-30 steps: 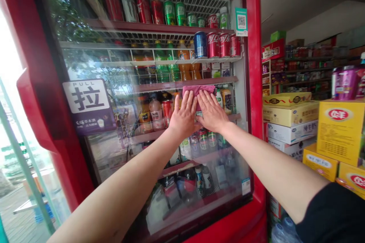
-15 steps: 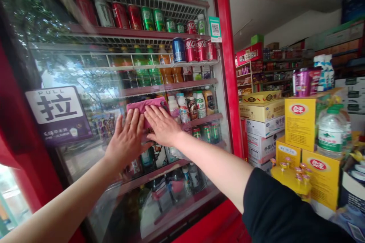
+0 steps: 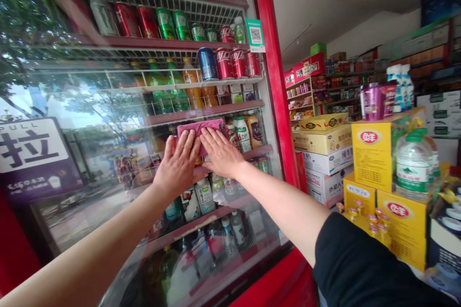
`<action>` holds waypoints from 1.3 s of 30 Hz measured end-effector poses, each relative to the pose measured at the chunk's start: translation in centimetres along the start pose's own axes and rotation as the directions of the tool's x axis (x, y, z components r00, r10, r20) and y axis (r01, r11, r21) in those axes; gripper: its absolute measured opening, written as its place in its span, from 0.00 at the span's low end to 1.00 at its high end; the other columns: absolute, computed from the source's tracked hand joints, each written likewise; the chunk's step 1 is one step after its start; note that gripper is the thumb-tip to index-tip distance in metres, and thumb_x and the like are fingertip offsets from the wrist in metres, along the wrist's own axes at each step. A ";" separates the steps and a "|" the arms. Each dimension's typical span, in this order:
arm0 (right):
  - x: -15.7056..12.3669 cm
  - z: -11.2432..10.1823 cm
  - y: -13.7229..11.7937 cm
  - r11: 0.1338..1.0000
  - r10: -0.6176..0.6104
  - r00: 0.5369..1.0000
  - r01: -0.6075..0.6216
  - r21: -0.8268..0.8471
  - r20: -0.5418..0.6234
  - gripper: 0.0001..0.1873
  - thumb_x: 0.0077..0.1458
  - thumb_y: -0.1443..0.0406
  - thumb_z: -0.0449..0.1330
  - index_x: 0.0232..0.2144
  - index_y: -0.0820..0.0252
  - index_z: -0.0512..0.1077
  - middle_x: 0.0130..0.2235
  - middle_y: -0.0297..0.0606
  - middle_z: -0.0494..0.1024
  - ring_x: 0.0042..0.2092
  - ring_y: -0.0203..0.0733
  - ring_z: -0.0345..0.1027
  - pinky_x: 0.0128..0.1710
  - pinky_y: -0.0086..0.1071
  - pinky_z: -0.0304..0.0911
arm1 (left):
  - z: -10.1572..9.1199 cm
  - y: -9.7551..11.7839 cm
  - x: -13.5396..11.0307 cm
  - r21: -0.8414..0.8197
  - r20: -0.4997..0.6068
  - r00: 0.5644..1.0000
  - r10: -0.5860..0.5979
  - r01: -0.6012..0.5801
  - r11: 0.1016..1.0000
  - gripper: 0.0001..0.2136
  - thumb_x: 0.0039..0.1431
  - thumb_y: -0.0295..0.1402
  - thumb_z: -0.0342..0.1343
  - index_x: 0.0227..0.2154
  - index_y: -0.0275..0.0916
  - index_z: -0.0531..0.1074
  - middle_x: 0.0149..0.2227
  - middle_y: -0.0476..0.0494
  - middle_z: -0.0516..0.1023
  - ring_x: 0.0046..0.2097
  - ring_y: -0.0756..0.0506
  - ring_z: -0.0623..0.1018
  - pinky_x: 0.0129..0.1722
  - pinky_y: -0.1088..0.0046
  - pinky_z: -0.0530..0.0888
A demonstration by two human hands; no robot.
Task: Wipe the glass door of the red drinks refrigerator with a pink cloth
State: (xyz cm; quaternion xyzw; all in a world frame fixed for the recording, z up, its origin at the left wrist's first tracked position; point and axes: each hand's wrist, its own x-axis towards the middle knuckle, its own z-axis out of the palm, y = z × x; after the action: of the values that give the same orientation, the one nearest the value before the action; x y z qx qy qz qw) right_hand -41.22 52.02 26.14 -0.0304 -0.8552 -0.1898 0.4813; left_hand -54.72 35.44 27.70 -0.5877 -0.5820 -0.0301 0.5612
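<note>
Both palms face the glass door (image 3: 104,153) of a red-framed drinks fridge. My left hand (image 3: 177,165) lies flat, its fingertips on the lower left part of a folded pink cloth (image 3: 194,126). Beside it, my right hand (image 3: 224,154) presses the same cloth, fingers stretched out and close together. The cloth is against the glass, partly covered by the fingers. Behind the pane stand shelves with cans, such as a blue can (image 3: 208,64), and bottles, such as a white and green bottle (image 3: 242,134).
A white and purple pull sign (image 3: 34,148) is stuck on the door at left. The red door frame (image 3: 275,81) runs up at right. Beyond it stand stacked cartons (image 3: 324,139), yellow boxes (image 3: 370,158) and large water bottles (image 3: 413,168). Trees and street reflect in the glass.
Both hands and the pink cloth have slid to the right across the glass, nearer the door's right edge. The view has shifted right, so the fridge appears further left.
</note>
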 end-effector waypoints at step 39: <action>-1.8 -1.8 4.2 0.997 0.026 0.999 -0.027 -0.078 -0.021 0.43 0.72 0.54 0.62 0.77 0.75 0.55 0.80 0.52 0.46 0.81 0.57 0.38 0.82 0.50 0.34 | 1.3 2.2 3.5 -0.162 -0.126 0.992 0.030 -0.051 0.986 0.43 0.72 0.57 0.50 0.80 0.35 0.49 0.80 0.31 0.50 0.80 0.29 0.53 0.80 0.40 0.38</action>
State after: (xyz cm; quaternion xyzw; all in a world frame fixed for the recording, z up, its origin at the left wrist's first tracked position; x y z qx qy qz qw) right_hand -37.83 55.54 26.67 -0.0587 -0.8418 -0.2170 0.4907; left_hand -52.79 39.27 28.28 -0.6408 -0.5297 -0.1030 0.5461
